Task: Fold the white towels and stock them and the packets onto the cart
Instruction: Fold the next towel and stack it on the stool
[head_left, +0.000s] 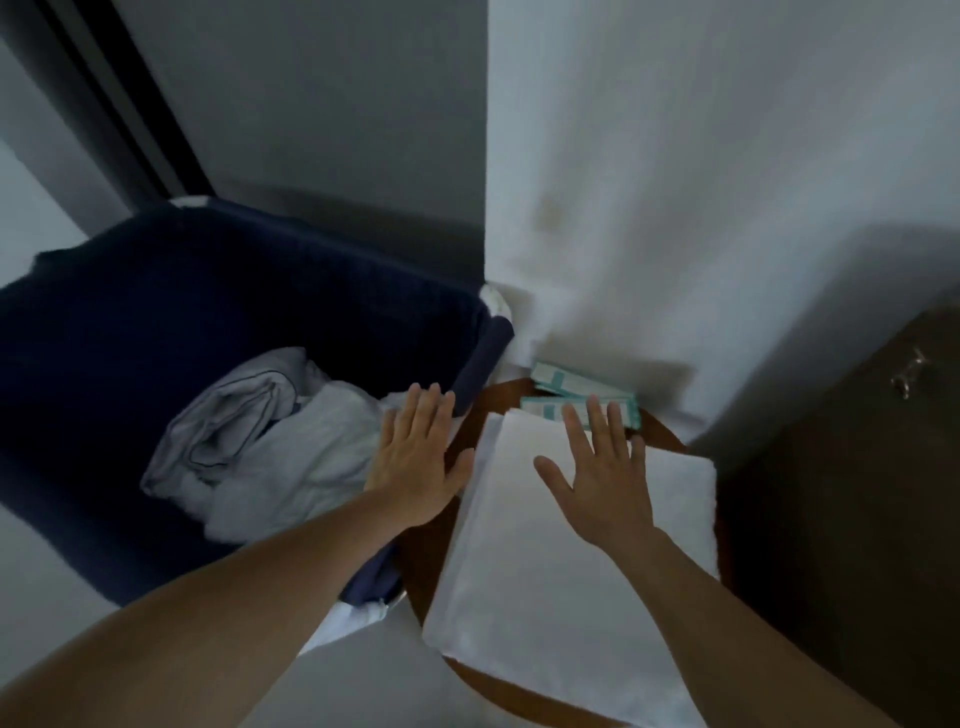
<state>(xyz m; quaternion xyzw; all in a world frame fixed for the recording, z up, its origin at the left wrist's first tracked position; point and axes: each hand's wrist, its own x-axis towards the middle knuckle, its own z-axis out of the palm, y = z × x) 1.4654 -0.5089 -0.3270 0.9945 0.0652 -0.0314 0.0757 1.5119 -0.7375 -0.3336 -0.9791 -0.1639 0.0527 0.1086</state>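
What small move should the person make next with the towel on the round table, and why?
Probably lower both hands and grip the folded towel to lift it. It already lies flat and folded on the table, the right hand is spread open over its far end, and the left hand is open at its left edge. Neither holds anything. The packets lie beyond it.
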